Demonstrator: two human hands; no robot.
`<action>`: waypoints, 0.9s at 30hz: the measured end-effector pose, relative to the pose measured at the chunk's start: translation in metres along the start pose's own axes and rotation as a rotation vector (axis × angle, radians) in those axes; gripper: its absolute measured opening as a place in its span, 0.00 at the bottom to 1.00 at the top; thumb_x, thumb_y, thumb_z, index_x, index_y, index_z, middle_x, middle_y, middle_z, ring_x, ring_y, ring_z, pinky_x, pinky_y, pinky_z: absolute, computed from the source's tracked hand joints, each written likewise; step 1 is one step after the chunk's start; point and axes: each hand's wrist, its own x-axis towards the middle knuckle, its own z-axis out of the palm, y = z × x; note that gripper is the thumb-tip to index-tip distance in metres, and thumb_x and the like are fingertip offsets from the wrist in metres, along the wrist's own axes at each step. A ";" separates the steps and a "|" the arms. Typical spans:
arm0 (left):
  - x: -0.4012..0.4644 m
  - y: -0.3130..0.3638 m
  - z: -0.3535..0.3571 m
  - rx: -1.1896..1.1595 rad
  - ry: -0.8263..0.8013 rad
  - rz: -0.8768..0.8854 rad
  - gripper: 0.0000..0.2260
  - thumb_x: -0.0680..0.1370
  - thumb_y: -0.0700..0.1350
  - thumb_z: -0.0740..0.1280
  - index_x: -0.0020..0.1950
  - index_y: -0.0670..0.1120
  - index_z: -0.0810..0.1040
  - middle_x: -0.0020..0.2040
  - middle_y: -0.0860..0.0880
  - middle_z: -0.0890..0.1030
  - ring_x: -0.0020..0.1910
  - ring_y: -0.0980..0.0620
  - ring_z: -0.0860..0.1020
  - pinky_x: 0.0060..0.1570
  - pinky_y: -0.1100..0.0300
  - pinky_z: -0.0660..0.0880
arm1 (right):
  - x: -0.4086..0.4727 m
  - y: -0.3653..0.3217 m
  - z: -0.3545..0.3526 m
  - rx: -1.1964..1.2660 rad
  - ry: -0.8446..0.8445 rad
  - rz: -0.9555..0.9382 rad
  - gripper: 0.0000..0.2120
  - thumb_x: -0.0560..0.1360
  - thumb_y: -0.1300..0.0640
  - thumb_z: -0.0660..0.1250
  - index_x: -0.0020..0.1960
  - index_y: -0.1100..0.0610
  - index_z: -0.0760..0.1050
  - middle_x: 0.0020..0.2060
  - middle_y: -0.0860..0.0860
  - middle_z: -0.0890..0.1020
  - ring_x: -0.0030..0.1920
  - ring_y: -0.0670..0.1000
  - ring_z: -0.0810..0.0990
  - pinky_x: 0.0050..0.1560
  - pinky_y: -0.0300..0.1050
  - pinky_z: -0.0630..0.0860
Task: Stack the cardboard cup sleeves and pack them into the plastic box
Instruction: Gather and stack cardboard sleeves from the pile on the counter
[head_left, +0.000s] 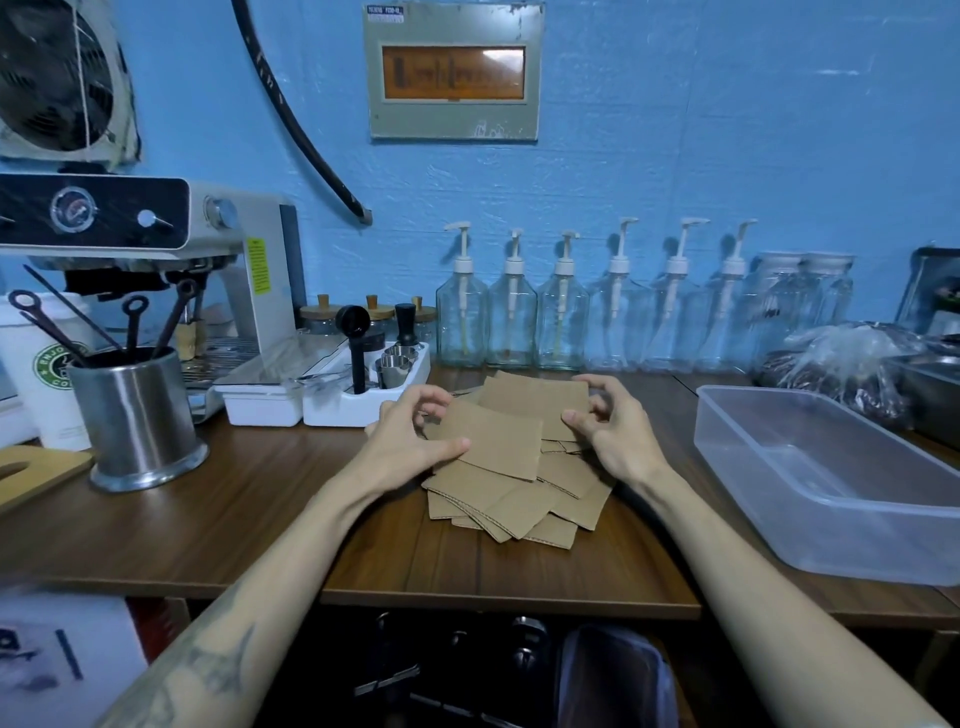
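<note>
A loose pile of flat brown cardboard cup sleeves (519, 499) lies fanned out on the wooden counter (260, 509). One top sleeve (498, 441) is raised above the pile. My left hand (410, 436) pinches its left edge between thumb and fingers. My right hand (608, 421) touches its right edge with thumb and fingertips, the fingers curled over another sleeve (535, 397) behind. The clear plastic box (841, 551) stands empty on the counter to the right of the pile.
An espresso machine (156, 244) and a steel tool cup (137, 415) stand at left, a white tray (363, 400) with coffee tools behind the pile. Several glass pump bottles (511, 317) line the blue wall. A plastic bag (841, 364) lies behind the box.
</note>
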 end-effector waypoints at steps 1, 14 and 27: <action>0.001 0.000 0.000 -0.085 -0.012 0.022 0.23 0.63 0.53 0.79 0.54 0.57 0.74 0.48 0.54 0.79 0.45 0.52 0.74 0.50 0.58 0.72 | 0.000 -0.001 0.000 0.002 0.001 -0.007 0.19 0.75 0.59 0.73 0.57 0.39 0.73 0.46 0.51 0.86 0.48 0.60 0.83 0.55 0.57 0.80; 0.007 0.003 0.010 -0.043 0.038 0.110 0.21 0.73 0.43 0.75 0.57 0.51 0.66 0.48 0.48 0.80 0.30 0.57 0.72 0.39 0.59 0.73 | -0.004 -0.007 0.004 0.090 -0.207 -0.080 0.21 0.77 0.70 0.67 0.66 0.53 0.74 0.41 0.55 0.76 0.36 0.50 0.75 0.38 0.41 0.76; 0.010 0.006 0.018 0.079 0.019 0.246 0.24 0.76 0.45 0.72 0.70 0.61 0.71 0.50 0.50 0.77 0.36 0.58 0.68 0.39 0.69 0.69 | -0.014 -0.017 0.007 0.082 -0.272 -0.024 0.24 0.76 0.47 0.67 0.72 0.40 0.70 0.46 0.45 0.77 0.44 0.43 0.74 0.54 0.44 0.73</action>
